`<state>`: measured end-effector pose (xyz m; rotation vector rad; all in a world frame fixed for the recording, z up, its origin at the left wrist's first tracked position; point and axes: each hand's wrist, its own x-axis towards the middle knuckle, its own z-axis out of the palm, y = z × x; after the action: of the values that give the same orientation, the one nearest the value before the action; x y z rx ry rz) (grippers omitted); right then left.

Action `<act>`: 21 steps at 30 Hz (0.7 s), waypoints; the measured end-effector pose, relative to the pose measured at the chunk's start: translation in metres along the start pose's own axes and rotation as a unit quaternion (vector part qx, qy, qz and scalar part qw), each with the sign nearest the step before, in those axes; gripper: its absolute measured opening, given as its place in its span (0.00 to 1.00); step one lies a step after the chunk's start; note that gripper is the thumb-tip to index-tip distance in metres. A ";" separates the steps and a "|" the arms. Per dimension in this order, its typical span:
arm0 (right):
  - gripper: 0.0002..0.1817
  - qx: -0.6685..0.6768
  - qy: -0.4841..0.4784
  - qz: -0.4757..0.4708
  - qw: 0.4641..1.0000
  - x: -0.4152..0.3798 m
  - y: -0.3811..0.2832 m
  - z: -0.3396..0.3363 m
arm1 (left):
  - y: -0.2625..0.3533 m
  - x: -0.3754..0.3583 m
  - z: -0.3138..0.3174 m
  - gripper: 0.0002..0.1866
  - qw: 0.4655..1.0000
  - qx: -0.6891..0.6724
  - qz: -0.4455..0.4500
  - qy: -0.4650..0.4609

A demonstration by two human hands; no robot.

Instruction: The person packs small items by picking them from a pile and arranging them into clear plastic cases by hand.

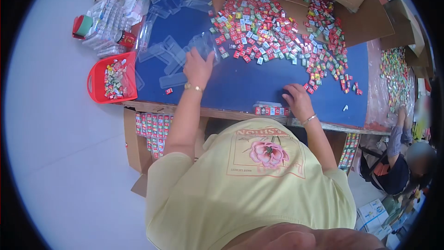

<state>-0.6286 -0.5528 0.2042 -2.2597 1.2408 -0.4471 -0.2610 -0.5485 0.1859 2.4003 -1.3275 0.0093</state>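
My left hand point(199, 68) reaches over loose clear plastic trays on the blue tabletop. Its thumb and fingers are around the near edge of a clear plastic tray point(204, 42). Close to the front edge, my right hand point(299, 103) rests with curled fingers slightly apart and nothing visible in them. Just left of it lies a clear tray point(271, 109) holding a row of small, mostly red boxes. A large heap of small red, green, white and yellow boxes point(263, 28) spreads beyond both hands.
Behind the heap stands an open cardboard box point(365, 18). A red plastic basket point(97, 81) with small boxes and scraps is at the left edge, near stacked packs point(108, 21). Filled trays point(152, 129) sit below the table. Another person's hand point(401, 113) works at far right.
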 end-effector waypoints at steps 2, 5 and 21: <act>0.14 -0.006 -0.005 -0.012 1.000 0.015 -0.003 0.004 | -0.007 0.015 0.002 0.28 0.998 0.030 -0.047 -0.032; 0.17 0.027 -0.029 -0.032 0.999 0.045 -0.017 0.010 | -0.021 0.032 0.014 0.26 0.982 -0.067 -0.115 -0.136; 0.24 -0.033 -0.005 -0.223 0.974 0.153 0.027 0.044 | 0.081 -0.088 0.031 0.13 0.895 -0.237 0.331 -0.184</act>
<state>-0.5439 -0.6827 0.1584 -2.5964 0.7428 -0.5591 -0.3807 -0.5257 0.1679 1.5044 -1.9863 -0.5362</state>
